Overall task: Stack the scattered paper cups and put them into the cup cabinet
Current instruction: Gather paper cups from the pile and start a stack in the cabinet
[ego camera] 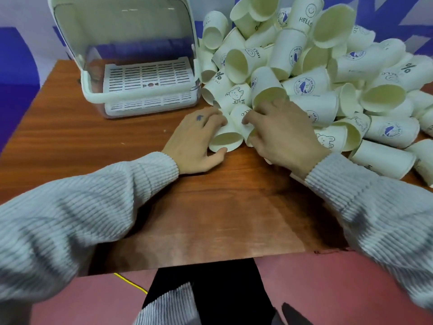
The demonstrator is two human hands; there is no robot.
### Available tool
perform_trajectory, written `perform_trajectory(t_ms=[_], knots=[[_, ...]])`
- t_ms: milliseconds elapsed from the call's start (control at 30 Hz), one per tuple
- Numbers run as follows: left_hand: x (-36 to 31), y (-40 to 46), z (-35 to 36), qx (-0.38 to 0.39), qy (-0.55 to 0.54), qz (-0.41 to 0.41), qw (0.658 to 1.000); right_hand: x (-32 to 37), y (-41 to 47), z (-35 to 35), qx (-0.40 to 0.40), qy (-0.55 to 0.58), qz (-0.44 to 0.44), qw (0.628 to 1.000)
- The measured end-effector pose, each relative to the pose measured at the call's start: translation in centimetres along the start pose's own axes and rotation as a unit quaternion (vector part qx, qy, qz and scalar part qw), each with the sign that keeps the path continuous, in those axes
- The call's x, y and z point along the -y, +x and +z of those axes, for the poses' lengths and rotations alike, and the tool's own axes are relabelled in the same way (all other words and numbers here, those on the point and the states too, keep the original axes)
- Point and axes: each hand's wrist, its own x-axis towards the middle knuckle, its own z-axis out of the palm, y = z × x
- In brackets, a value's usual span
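A big heap of white printed paper cups (311,66) covers the right half of the wooden table (117,141). My left hand (194,144) grips one cup lying on its side (226,139), its mouth toward me, thumb under the rim. My right hand (283,134) grips a neighbouring cup marked HELLO (241,117) at the heap's front edge, fingers curled around it. The cup cabinet (131,57) stands at the back left, its clear lid raised and its slotted white tray bare.
Loose cups lie on their sides along the right table edge (384,160). A blue and white wall rises behind the table. Below the front edge are a reddish floor and a yellow cable (131,283).
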Motion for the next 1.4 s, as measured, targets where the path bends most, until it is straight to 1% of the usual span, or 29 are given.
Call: perform_trajectory(t_ms=[100, 200, 300, 467, 533, 600, 667, 733, 833, 900, 967, 1033, 1133, 1200, 1300, 1400], knots=[[0.1, -0.2, 1.0, -0.028, 0.032, 0.032, 0.999, 0.0, -0.6, 0.7, -0.017, -0.029, -0.01, 0.999], [-0.3, -0.7, 1.1, -0.012, 0.073, 0.055, 0.996, 0.1, -1.0, 1.2, -0.037, -0.049, -0.014, 0.998], [-0.9, -1.4, 0.3, 0.027, 0.096, 0.037, 0.994, 0.5, -1.3, 1.0, -0.054, -0.058, -0.013, 0.997], [-2.6, -2.6, -1.5, 0.041, 0.166, 0.015, 0.985, 1.8, -2.2, -0.4, -0.095, -0.04, -0.007, 0.995], [-2.9, -2.9, -2.1, 0.031, 0.18, 0.011, 0.983, 2.2, -2.3, -0.8, -0.104, -0.051, -0.015, 0.993], [-2.9, -3.4, -2.8, 0.006, 0.179, 0.002, 0.984, 2.4, -2.1, -1.2, -0.123, -0.048, -0.008, 0.991], [-2.7, -3.9, -3.5, -0.029, 0.146, -0.023, 0.989, 2.5, -1.9, -1.7, -0.152, -0.03, 0.001, 0.988], [-2.1, -4.3, -4.4, -0.063, 0.096, -0.067, 0.991, 2.9, -1.3, -2.3, -0.179, 0.006, 0.009, 0.984], [-0.5, -4.2, -5.8, -0.127, 0.015, -0.135, 0.983, 3.5, 0.7, -2.8, -0.212, 0.071, 0.038, 0.974], [1.1, -3.6, -6.7, -0.181, -0.049, -0.173, 0.967, 3.9, 3.0, -2.9, -0.231, 0.121, 0.075, 0.962], [2.9, -2.7, -7.4, -0.241, -0.111, -0.206, 0.942, 4.2, 5.8, -3.0, -0.242, 0.166, 0.127, 0.948], [4.6, -2.0, -8.1, -0.278, -0.157, -0.238, 0.917, 4.6, 8.8, -3.2, -0.243, 0.202, 0.173, 0.933], [6.7, -1.3, -8.9, -0.299, -0.198, -0.267, 0.894, 5.1, 13.1, -2.7, -0.219, 0.255, 0.225, 0.914], [7.6, -1.1, -9.2, -0.314, -0.216, -0.274, 0.883, 5.5, 15.3, -2.0, -0.19, 0.268, 0.245, 0.912], [8.1, -1.3, -9.5, -0.324, -0.235, -0.271, 0.875, 6.4, 17.7, -0.8, -0.13, 0.246, 0.256, 0.926], [8.7, -1.6, -9.7, -0.329, -0.227, -0.266, 0.877, 7.6, 19.3, 0.9, -0.078, 0.217, 0.252, 0.94]])
